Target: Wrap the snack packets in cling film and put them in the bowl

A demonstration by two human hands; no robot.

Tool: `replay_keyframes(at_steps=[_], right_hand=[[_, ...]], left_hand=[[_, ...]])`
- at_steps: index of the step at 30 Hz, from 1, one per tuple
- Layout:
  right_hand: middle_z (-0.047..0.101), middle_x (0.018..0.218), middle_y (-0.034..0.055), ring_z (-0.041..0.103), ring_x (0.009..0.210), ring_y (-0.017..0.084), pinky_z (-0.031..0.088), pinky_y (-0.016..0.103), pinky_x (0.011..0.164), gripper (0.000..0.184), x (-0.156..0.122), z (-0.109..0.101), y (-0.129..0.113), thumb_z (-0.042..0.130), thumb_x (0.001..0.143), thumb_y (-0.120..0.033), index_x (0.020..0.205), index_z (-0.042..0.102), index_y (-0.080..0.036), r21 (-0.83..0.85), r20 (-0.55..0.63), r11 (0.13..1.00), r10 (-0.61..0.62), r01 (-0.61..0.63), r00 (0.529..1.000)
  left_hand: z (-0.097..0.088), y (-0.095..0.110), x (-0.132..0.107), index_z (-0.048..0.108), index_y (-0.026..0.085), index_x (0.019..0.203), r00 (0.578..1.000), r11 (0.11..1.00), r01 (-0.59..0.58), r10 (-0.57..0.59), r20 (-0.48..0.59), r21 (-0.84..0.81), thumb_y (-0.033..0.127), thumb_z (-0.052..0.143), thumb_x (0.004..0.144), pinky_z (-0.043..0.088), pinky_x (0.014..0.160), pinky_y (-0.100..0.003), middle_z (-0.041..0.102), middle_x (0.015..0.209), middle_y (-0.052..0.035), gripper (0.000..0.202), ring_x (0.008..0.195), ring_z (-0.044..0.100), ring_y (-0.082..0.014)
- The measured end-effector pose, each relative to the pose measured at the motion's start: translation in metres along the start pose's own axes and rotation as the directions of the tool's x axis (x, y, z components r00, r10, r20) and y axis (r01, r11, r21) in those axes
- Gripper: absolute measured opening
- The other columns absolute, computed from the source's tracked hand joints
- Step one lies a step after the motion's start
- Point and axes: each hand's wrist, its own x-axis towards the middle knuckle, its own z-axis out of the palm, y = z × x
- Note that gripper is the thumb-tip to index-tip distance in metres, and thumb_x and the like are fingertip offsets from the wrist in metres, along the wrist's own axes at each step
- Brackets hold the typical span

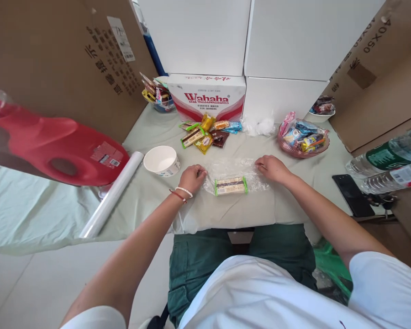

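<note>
Pinching one clear film (229, 165): two hands (193, 178) (272, 169)

The snack bar (230, 186) was cream with a dark brown stripe and bright green ends, the plastic film (228, 166) clear. I wore a white beaded bracelet (185, 190) and a red cord (177, 195), a white shirt (253, 292) and dark green trousers (192, 260). The tablecloth (34, 210) was pale green, the carton (207, 91) white with red lettering and red bands, the jug (51, 141) red, the paper bowl (169, 170) white, and the snack bowl (294, 149) translucent pink.
</note>
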Motion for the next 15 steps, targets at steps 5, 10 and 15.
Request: replay_keyframes(at_steps=[5,10,15], right_hand=[[0.069,0.125,0.0145,0.059,0.115,0.027,0.041,0.036,0.104,0.039,0.042,0.008,-0.034,0.049,0.102,-0.030,0.133,0.066,-0.014,-0.017,-0.032,0.998,-0.053,0.053,0.998],[0.061,0.140,0.0215,0.052,0.128,0.036,0.043,0.042,0.106,0.075,0.081,0.032,-0.075,0.068,0.093,-0.047,0.153,0.045,-0.010,0.020,0.046,1.000,0.016,-0.017,0.999],[0.075,0.116,0.0128,0.066,0.108,0.026,0.048,0.030,0.092,0.035,0.097,0.026,-0.097,0.070,0.090,-0.026,0.123,0.072,-0.014,0.139,0.174,0.988,0.038,-0.063,0.984]], left_hand=[[0.007,-0.011,-0.023,0.064,0.019,0.109,0.980,0.999,0.052,-0.053,-0.191,-0.011,0.046,0.046,0.096,0.050,0.100,-0.044,0.066,0.113,-0.0128,0.035,0.109,0.062,-0.0267],[0.021,-0.010,-0.053,0.042,0.016,0.146,0.956,0.996,0.079,-0.089,-0.281,-0.048,0.053,0.062,0.088,0.043,0.114,-0.048,0.053,0.141,-0.0186,0.072,0.133,0.054,-0.0307],[0.032,0.002,-0.049,0.045,0.017,0.146,0.954,0.951,0.260,-0.226,-0.200,0.169,0.047,0.070,0.080,0.045,0.105,-0.056,0.063,0.127,-0.0164,0.077,0.123,0.057,-0.0385]])
